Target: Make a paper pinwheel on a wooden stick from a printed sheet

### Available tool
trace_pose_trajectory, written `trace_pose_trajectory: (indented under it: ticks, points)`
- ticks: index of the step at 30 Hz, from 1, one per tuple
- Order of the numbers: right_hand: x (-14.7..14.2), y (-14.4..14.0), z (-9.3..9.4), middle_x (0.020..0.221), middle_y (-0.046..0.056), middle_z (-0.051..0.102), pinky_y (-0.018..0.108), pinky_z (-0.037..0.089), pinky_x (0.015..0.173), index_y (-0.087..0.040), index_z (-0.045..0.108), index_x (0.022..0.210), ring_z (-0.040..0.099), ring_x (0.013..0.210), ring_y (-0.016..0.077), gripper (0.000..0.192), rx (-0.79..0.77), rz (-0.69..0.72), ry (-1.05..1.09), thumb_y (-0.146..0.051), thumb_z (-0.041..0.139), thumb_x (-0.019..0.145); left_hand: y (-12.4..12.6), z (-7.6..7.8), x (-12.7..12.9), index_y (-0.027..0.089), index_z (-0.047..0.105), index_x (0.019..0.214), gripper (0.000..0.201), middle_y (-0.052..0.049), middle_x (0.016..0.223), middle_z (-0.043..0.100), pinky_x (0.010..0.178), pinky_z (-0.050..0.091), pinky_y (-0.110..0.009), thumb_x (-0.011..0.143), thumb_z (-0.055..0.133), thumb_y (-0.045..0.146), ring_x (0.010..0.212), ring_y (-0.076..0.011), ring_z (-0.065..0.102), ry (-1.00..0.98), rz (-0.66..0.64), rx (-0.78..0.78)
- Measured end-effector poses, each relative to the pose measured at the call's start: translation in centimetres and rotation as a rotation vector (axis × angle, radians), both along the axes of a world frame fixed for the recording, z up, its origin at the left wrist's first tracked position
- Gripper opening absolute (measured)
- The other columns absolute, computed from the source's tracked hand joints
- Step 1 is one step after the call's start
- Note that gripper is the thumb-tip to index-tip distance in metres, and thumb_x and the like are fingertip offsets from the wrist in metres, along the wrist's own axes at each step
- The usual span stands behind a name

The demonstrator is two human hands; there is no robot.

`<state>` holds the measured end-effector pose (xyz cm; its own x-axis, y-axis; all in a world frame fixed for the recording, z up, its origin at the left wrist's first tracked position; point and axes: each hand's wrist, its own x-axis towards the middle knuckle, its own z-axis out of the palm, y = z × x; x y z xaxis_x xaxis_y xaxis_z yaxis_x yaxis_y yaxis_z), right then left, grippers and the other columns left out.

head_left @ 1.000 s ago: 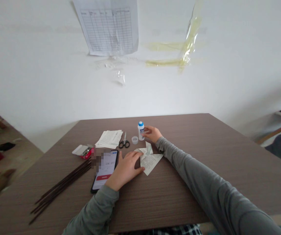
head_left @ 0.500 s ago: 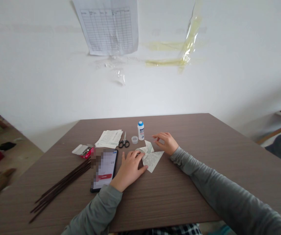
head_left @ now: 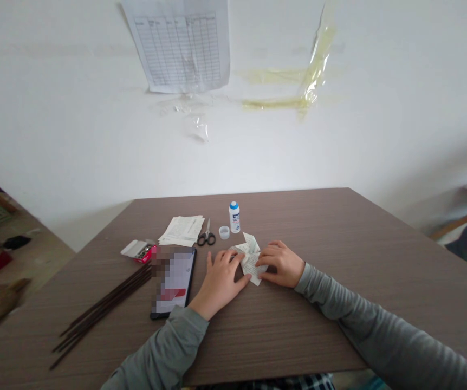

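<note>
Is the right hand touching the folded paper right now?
Touching. The head view shows the right hand with its fingers lying on the right edge of the folded paper, with no gap visible; the left hand presses on the other side.

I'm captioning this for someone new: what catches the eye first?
Both hands, left hand and right hand, press on a folded printed paper mid-table. Behind it stand a small white bottle and scissors; a phone lies beside the left hand.

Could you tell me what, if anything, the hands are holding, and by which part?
Both hands press the folded printed paper against the table: left hand on its left side, right hand on its right edge.
</note>
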<state>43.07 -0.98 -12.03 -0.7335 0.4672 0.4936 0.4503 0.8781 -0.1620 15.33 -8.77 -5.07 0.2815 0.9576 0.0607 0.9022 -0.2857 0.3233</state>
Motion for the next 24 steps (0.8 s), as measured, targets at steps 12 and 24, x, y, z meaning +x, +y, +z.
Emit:
trace_pose_trajectory:
  ticks: [12,24]
  points:
    - [0.0,0.0,0.0,0.113,0.006,0.095,0.056,0.064,0.123,-0.032,0.099,0.122,0.088,0.106,0.0301,0.021,-0.012,-0.019,-0.014,-0.045,0.107,0.107,0.2,-0.5,0.0,0.028,0.087,0.165,0.053,-0.019,0.174,0.083,0.154,0.043,-0.09,0.113,0.092,0.029,0.17,-0.049,0.072,0.011,-0.009,0.021]
    - [-0.1,-0.3,0.5,0.115,0.005,0.096,0.056,0.065,0.124,-0.035,0.098,0.125,0.088,0.11,0.03,0.014,-0.041,-0.044,-0.018,-0.039,0.099,0.112,0.5,-1.1,-0.2,0.031,0.084,0.169,0.055,-0.018,0.176,0.082,0.153,0.045,-0.088,0.114,0.09,0.034,0.17,-0.0487,0.071,0.004,-0.024,0.039]
